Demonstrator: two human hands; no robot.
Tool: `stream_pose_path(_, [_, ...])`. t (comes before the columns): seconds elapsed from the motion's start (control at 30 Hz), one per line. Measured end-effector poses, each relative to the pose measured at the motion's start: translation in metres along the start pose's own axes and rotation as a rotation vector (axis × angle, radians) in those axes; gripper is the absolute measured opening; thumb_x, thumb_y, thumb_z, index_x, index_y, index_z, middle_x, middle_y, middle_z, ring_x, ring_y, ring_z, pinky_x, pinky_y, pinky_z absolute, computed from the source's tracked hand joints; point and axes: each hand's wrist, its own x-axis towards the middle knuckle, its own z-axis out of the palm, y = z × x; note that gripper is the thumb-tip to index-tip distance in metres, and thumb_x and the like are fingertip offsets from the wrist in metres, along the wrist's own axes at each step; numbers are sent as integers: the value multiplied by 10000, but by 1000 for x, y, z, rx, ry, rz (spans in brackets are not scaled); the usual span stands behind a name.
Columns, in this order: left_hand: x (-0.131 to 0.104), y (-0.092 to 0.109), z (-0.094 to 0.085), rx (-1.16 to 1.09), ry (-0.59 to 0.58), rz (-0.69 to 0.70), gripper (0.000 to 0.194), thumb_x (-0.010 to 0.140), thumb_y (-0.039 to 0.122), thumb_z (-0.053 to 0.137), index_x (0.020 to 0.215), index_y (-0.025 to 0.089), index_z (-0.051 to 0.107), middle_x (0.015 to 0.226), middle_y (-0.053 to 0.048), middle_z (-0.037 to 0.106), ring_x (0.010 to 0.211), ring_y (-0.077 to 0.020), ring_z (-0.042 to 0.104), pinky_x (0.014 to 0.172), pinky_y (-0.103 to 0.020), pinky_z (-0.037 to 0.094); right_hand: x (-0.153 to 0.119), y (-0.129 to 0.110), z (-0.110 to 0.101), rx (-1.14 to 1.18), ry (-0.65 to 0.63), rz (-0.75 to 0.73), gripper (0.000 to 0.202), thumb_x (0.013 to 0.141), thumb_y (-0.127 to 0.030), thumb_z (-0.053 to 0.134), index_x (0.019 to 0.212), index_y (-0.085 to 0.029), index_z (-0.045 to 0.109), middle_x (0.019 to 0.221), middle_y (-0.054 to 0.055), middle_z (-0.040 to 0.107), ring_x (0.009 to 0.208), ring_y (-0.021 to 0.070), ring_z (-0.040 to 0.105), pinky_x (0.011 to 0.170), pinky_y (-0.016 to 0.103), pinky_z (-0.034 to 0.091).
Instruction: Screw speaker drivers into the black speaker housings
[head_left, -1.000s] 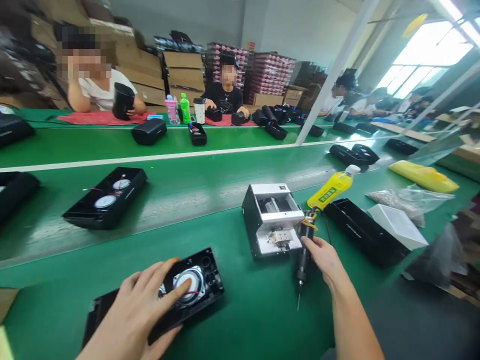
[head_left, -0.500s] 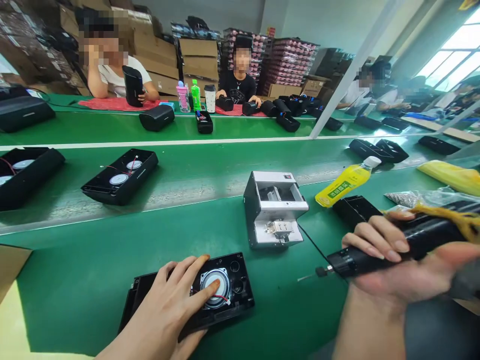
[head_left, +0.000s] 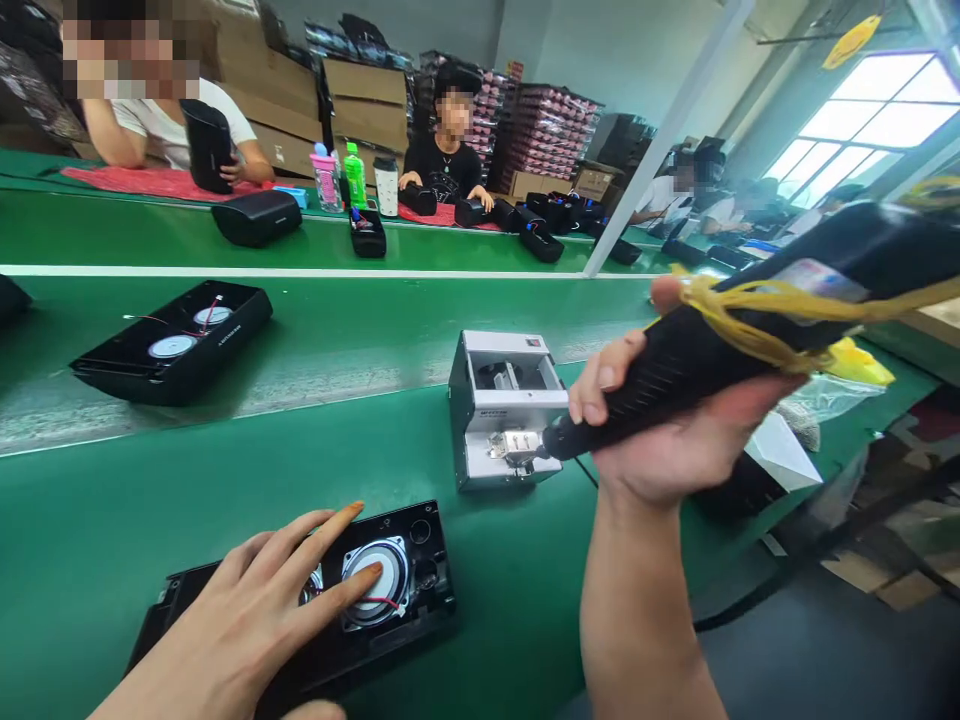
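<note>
My left hand (head_left: 277, 600) lies with its fingers spread over a black speaker housing (head_left: 420, 620) at the bottom, a fingertip on the white cone of a round driver (head_left: 379, 580). A short red wire crosses that driver. On the right, my right hand (head_left: 667, 430) is wrapped round a black electric screwdriver (head_left: 660, 370) with a yellow band tied about it. The tool's tip meets the front of a grey screw feeder (head_left: 472, 400); its bit is hidden there.
Another open housing with two drivers (head_left: 180, 340) lies at the left on the green conveyor (head_left: 337, 350). Across it, two people sit among black speakers, bottles and a cup (head_left: 385, 187). A plastic bag (head_left: 840, 400) lies at the right, near the bench edge.
My right hand has brought the screwdriver leftward and up to the feeder's front. The view has turned right, so the bench things appear further left. My left hand is still on the housing.
</note>
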Motion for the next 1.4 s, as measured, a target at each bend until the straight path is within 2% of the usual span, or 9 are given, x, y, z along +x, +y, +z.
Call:
stream_pose_path(0.13, [-1, 1, 4, 44, -93, -1, 616, 899, 346, 705, 1493, 445, 575, 1685, -25, 452, 1351, -391, 594, 962, -544, 608, -6, 18, -3, -1, -35, -21, 601, 929, -759, 561, 1160, -226, 715, 648, -32, 557, 450, 127, 462, 408, 254, 376])
stream_pose_path(0.43, [6, 7, 12, 21, -92, -1, 597, 910, 371, 688, 1493, 432, 574, 1676, -45, 435, 1353, -398, 543, 955, -573, 598, -11, 29, -12, -28, -49, -10, 598, 888, -785, 575, 1073, -225, 672, 646, -53, 565, 417, 114, 473, 370, 239, 380])
stream_pose_path(0.6, [7, 14, 7, -26, -101, -75, 522, 942, 370, 647, 1457, 440, 605, 1676, -25, 437, 1375, -396, 525, 998, -605, 560, -12, 32, -12, 11, -62, 14, 615, 894, -789, 577, 1084, -210, 661, 635, -54, 574, 402, 113, 487, 360, 235, 382])
stream_pose_path(0.73, [10, 9, -1, -68, -157, -57, 555, 993, 492, 597, 1538, 414, 525, 1721, -30, 377, 1451, -399, 488, 1048, -602, 547, -13, 33, -12, 4, -51, 15, 641, 890, -805, 576, 1085, -203, 676, 614, -55, 566, 387, 114, 471, 343, 235, 354])
stream_pose_path(0.9, [26, 0, -4, -98, -146, -104, 449, 1066, 326, 442, 1481, 432, 576, 1628, -9, 516, 1372, -324, 589, 979, -505, 594, -18, 31, -9, -36, -22, 7, 674, 852, -825, 577, 1108, -221, 730, 579, -52, 577, 345, 116, 432, 300, 244, 335])
stream_pose_path(1.0, [33, 3, -1, -84, -211, -125, 466, 1015, 265, 536, 1451, 417, 600, 1618, -31, 530, 1346, -335, 600, 941, -516, 583, -22, 21, -4, -37, 14, -36, 710, 808, -840, 617, 1065, -199, 779, 537, -48, 563, 302, 111, 389, 240, 253, 267])
stream_pose_path(1.17, [37, 11, 3, -73, -311, -174, 529, 923, 252, 738, 1419, 394, 620, 1604, -44, 541, 1311, -342, 597, 916, -521, 535, -23, -13, 4, 57, -48, 172, 464, 796, -643, 814, 1036, -246, 796, 569, -42, 606, 376, 124, 479, 314, 267, 396])
stream_pose_path(1.27, [39, 14, 5, -65, -294, -181, 474, 917, 311, 783, 1372, 364, 659, 1544, -57, 598, 1256, -344, 622, 883, -518, 515, -22, -23, 20, 157, -136, 227, 476, 857, -699, 714, 1034, -263, 787, 574, -34, 620, 398, 138, 519, 347, 290, 454])
stream_pose_path(1.4, [39, 14, 7, -69, -269, -174, 435, 942, 362, 767, 1364, 353, 662, 1500, -50, 631, 1222, -325, 635, 861, -499, 488, -31, -10, 55, 158, -43, 304, 662, 877, -870, 443, 989, -272, 703, 530, -88, 584, 350, 104, 487, 335, 236, 401])
